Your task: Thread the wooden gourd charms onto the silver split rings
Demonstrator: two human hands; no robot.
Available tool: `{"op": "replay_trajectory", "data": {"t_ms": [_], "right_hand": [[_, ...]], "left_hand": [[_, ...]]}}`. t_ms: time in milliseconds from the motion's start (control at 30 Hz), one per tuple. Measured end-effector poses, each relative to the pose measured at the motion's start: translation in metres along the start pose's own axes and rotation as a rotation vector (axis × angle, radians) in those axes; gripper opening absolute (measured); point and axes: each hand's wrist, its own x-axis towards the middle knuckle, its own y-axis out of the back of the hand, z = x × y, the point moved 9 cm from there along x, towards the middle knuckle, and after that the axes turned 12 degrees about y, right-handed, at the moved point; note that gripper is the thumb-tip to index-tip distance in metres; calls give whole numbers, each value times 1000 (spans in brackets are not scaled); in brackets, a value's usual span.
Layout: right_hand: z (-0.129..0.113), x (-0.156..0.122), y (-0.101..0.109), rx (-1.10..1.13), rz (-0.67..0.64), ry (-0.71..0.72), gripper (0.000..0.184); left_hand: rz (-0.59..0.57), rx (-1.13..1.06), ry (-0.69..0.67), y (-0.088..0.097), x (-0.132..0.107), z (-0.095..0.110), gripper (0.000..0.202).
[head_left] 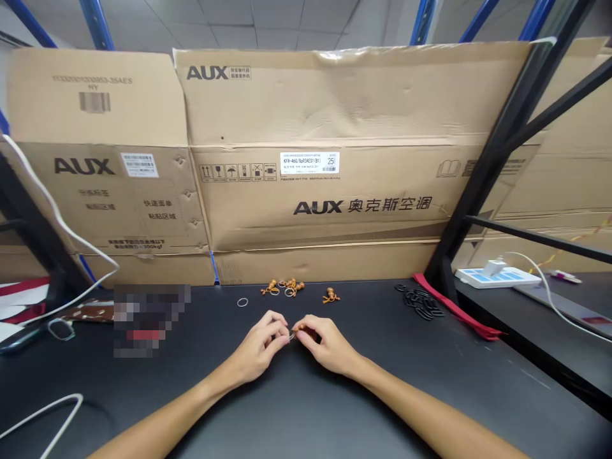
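From the head view, both hands meet near the middle of the black table (363, 395), forearms coming in from the near edge. The left hand (261, 347) has its grip narrowed to a pinch, fingertips closed on a small key ring (291, 333). The right hand (326, 344) pinches just as tightly on a tiny orange-brown wooden charm (299, 328). Ring and charm touch at the point where the two hands come together, just above the tabletop; how they join is too small to tell.

Beyond the hands, towards the far edge, lie a cluster of gourd charms (283, 287) with rings on them, a single gourd charm (329, 295) to its right, and a loose ring (242, 302) to its left, all apart from the hands. A heap of black rings (421, 301) sits farther right, beside a red strip (461, 313) that runs along the table's right edge at the foot of a black frame post (482, 172).

A wall of cardboard boxes (335, 127) closes off the far edge. Past the right edge, on a neighbouring surface, lies a white power strip (497, 276). At the left, a white cable (48, 408) loops over the near corner. The tabletop near and to the right of the hands is bare and open.
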Motion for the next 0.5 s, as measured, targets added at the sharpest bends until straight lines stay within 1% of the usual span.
{"op": "replay_trajectory", "data": {"t_ms": [167,233,300,400,467,500], "right_hand": [[5,-1,-4,53,-21,-64,17],[2,-1,-3,5,-14,-29,16],[-5,-2,-3,-77,-13,55,14],[-14,-4,-8,-165,-37,159,12],[-15,-5,-8,-170,-36,158,11],[-13,-4,-8,-155,-27,133,12]], "left_hand": [[-4,23,-19,-1,-1,1,26],[-5,36,-13,-3,-2,0,26],[0,51,-13,-4,-3,0,25],[8,72,-53,-5,-5,5,19],[11,76,-87,-5,-6,8,19],[19,75,-100,-4,-6,9,19]]}}
